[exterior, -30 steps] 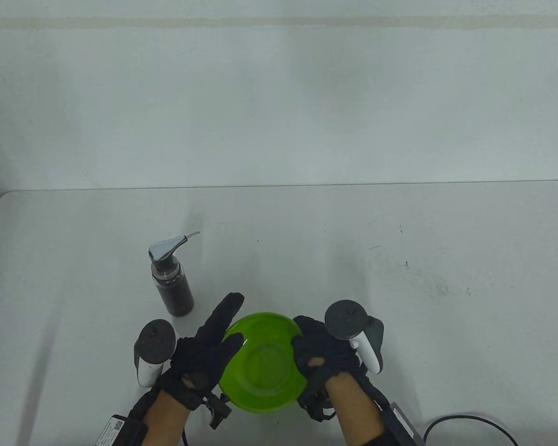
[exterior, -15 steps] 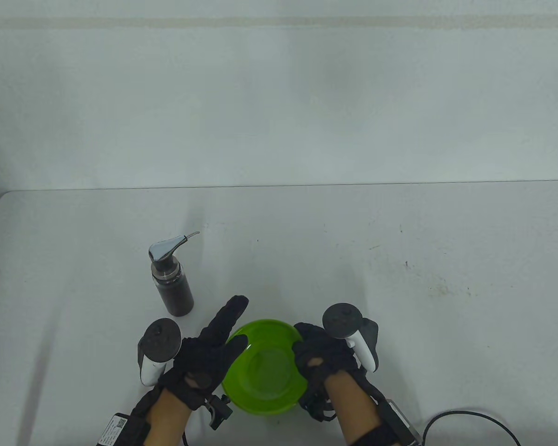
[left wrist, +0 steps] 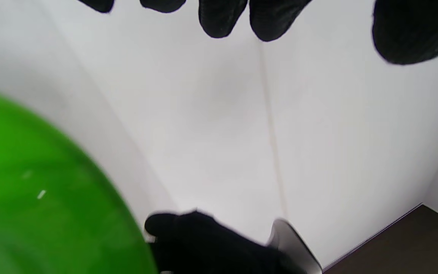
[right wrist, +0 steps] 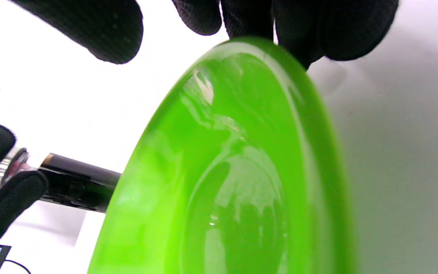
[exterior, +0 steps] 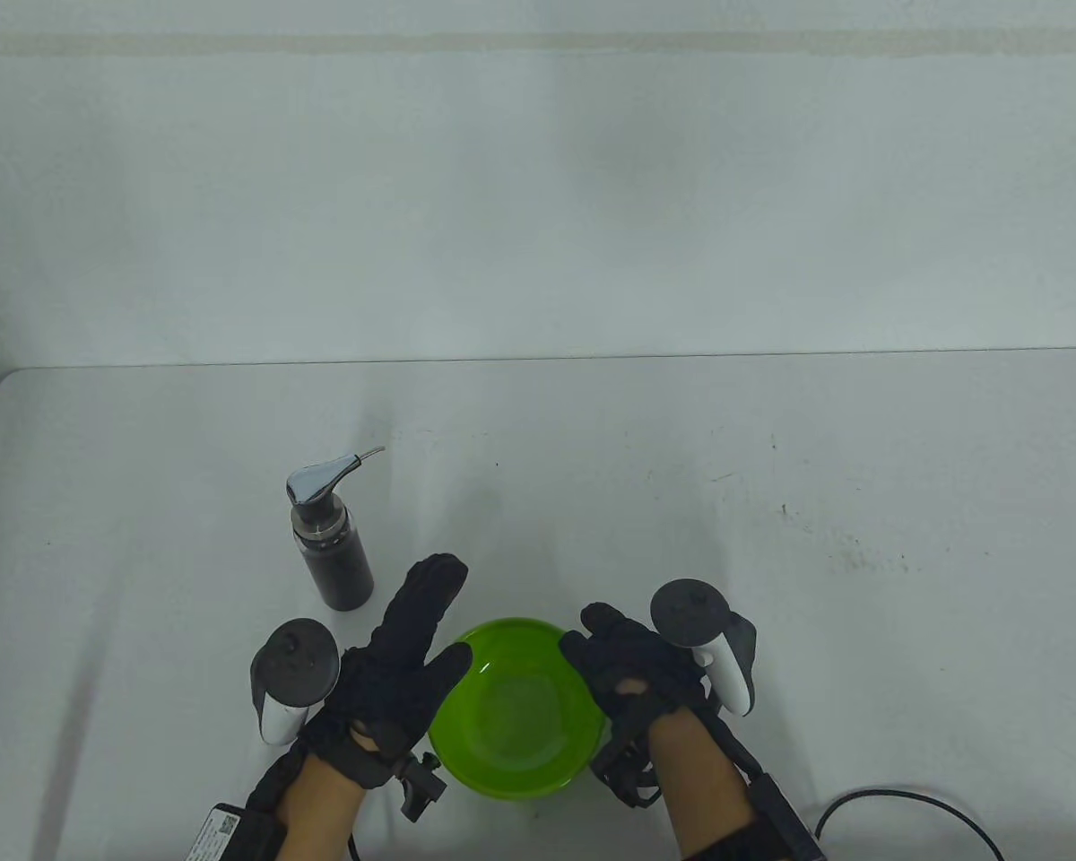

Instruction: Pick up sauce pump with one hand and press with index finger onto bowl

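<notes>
The sauce pump (exterior: 327, 538), a dark bottle with a chrome pump head, stands upright on the table, left of and beyond the hands. The green bowl (exterior: 516, 708) sits near the front edge between both hands. My left hand (exterior: 430, 619) is open with its fingers straight, the thumb close to the bowl's left rim; in the left wrist view its fingers (left wrist: 219, 19) are spread and apart from the bowl (left wrist: 32, 190). My right hand (exterior: 592, 641) is at the bowl's right rim. In the right wrist view its fingers (right wrist: 299, 23) lie behind the rim (right wrist: 242, 171), with the thumb clear of it.
The white table (exterior: 771, 502) reaches back to a far edge against a pale wall. A black cable (exterior: 906, 812) lies at the front right corner. The pump's spout points right and away from me. The bottle also shows in the right wrist view (right wrist: 78, 182).
The bowl has shifted slightly toward me. My right hand has moved right and loosened from the rim. My left hand's fingers have swung a little left.
</notes>
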Available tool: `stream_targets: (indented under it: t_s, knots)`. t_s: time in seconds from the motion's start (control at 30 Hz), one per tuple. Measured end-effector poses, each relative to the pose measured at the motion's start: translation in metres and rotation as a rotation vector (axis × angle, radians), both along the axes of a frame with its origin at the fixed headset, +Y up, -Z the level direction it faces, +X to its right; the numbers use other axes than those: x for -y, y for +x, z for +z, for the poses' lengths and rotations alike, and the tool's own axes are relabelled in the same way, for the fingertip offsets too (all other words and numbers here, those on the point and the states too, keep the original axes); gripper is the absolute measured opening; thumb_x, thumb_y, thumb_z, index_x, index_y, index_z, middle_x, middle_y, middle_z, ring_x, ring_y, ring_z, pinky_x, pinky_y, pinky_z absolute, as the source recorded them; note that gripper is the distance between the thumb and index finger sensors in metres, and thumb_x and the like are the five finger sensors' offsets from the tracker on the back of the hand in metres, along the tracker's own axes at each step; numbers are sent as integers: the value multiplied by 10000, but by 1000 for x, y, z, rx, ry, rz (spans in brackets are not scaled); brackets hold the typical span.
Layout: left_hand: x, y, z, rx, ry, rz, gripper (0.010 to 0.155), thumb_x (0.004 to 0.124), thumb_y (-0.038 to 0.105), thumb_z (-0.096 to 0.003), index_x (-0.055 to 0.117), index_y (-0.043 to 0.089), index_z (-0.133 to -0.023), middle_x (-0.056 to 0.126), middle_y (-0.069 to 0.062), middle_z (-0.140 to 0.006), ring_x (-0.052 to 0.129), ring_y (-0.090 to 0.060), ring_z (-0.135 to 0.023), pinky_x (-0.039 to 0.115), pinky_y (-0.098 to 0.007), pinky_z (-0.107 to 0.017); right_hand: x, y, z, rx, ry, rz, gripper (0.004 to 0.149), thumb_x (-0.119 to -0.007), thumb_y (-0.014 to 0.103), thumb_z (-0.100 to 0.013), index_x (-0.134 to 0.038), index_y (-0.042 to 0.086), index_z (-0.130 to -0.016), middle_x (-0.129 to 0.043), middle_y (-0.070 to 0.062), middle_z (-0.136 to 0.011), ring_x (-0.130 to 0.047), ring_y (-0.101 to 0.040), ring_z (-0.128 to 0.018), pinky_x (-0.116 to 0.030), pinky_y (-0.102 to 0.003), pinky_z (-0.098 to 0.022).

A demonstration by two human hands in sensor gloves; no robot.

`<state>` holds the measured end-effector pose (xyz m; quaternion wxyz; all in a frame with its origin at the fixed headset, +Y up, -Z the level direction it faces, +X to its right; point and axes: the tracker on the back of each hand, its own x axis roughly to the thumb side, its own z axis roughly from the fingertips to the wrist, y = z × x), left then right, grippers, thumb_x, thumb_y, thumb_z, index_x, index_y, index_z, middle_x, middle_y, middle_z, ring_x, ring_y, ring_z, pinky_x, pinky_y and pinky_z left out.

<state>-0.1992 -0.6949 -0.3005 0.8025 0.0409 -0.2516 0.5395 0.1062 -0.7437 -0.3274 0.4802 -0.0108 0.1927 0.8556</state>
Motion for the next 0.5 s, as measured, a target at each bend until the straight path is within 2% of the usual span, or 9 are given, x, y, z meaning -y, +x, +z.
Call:
stream_targets:
  t_s: [0.13, 0.23, 0.3, 0.33, 0.4, 0.5]
  knots:
    - [-21, -8, 1, -127, 90, 30, 859, 723, 705, -438, 407, 306, -1131, 331, -47, -1204, 218, -471, -1126, 351, -719, -729, -4, 3, 1, 14, 26, 1, 681, -768, 505, -526, -485, 107, -1000, -598, -252, -992, -756, -536, -799, -720, -622, -546]
    - [-39, -18, -1, -186, 142, -11, 856, 724, 700, -437, 403, 310, -1128, 325, -46, -1203, 206, -465, -1125, 342, -715, -732, -7, 3, 1, 9, 44, 15, 683, -765, 509, -527, -481, 109, -1002, -594, -253, -994, -755, -536, -800, -719, -621, -547]
    - [-51, -27, -6, -242, 187, -74, 844, 705, 692, -438, 393, 322, -1129, 287, -48, -1203, 124, -441, -1118, 319, -712, -737, -8, 2, 1, 4, 46, 10, 682, -764, 511, -528, -481, 110, -1002, -595, -252, -995, -754, -538, -800, -719, -621, -548]
    - [-58, -34, -11, -280, 225, -175, 837, 688, 689, -441, 370, 335, -1130, 238, -45, -1203, 69, -424, -1105, 299, -707, -739, -9, 1, 2, -1, 47, 6, 678, -763, 511, -529, -488, 109, -1000, -598, -252, -994, -753, -538, -801, -716, -623, -549]
    - [-64, -46, -19, -366, 280, -295, 854, 663, 699, -448, 286, 351, -1130, 133, -54, -1188, -28, -414, -1070, 267, -694, -739, -9, 0, 2, -9, 48, 10, 677, -762, 513, -529, -492, 107, -999, -601, -252, -993, -755, -537, -802, -718, -624, -548]
    - [-59, -65, -35, -489, 324, -326, 895, 689, 713, -428, 244, 352, -1115, 94, -54, -1169, -57, -412, -1047, 254, -681, -738, -9, 1, 1, -6, 49, 6, 677, -760, 514, -530, -491, 108, -1000, -601, -252, -993, -753, -536, -804, -717, -624, -549]
